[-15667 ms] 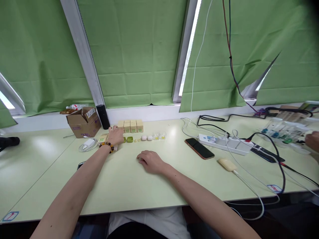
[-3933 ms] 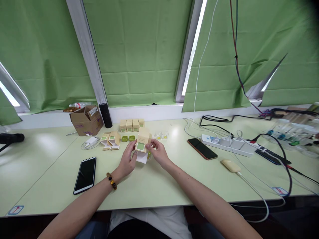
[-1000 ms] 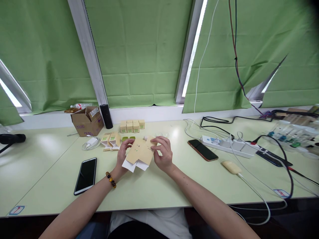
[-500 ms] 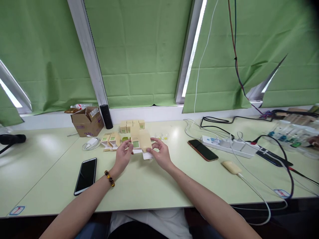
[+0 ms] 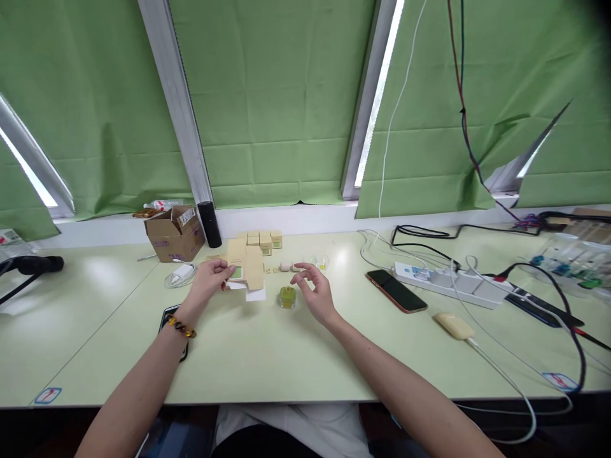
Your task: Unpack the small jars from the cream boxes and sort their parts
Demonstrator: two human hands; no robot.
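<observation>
In the head view, the left hand [image 5: 217,278] has its thumb and fingers closed together on the left edge of a flattened tan cardboard carton [image 5: 251,267] with white flaps and a green square on its face. The pinch at one edge probably keeps the thin card spread without creasing it and leaves the other hand free. Whether the carton's near edge touches the pale table [image 5: 267,362] cannot be told.

The right hand [image 5: 312,292] is half open, fingers curled and thumb apart, apparently with nothing in its grasp. Its fingertips overlap a small pinkish piece beyond them; contact there is unclear.

A small clear jar with a green top [image 5: 287,297] stands upright on the table between the hands, just left of the right hand and to the right of the carton. That spot seems to have been chosen for easy reach by either hand.

At the far side, behind the carton, small tan boxes [image 5: 265,239] are grouped close together, likely to save room. Clear round containers with yellow inside [image 5: 323,263] stand beyond the right hand. Farther right lies a black phone with a reddish edge [image 5: 397,291], near a white power strip [image 5: 451,283].
</observation>
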